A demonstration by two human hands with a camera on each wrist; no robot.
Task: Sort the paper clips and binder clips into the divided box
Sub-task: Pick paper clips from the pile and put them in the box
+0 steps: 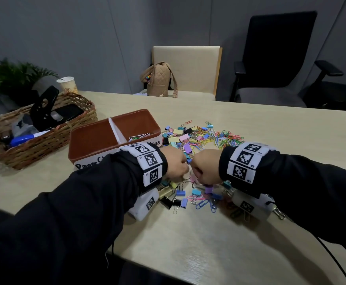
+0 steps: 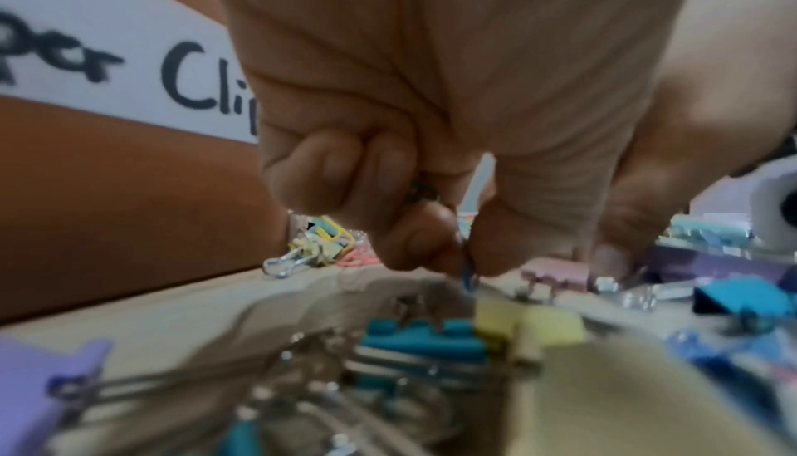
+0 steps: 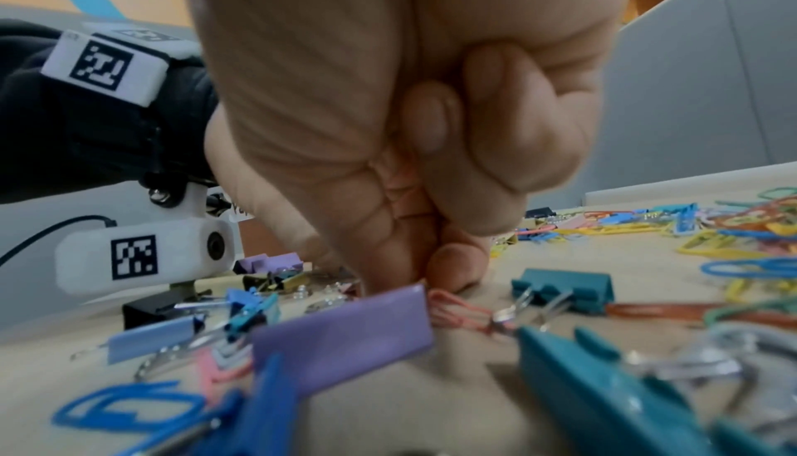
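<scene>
Paper clips [image 1: 227, 137] and binder clips [image 1: 183, 138] lie heaped on the table [image 1: 188, 233] just right of the divided box [image 1: 114, 136]; both fists hover low over the nearer scatter.

From the left wrist, the left hand [image 2: 431, 122] pinches a blue paper clip [image 2: 468, 277], light and springy wire, likely to snag neighbours.

From the right wrist, the right hand [image 3: 409, 122] nips a pink paper clip [image 3: 453, 308]; take it by a loop.
</scene>
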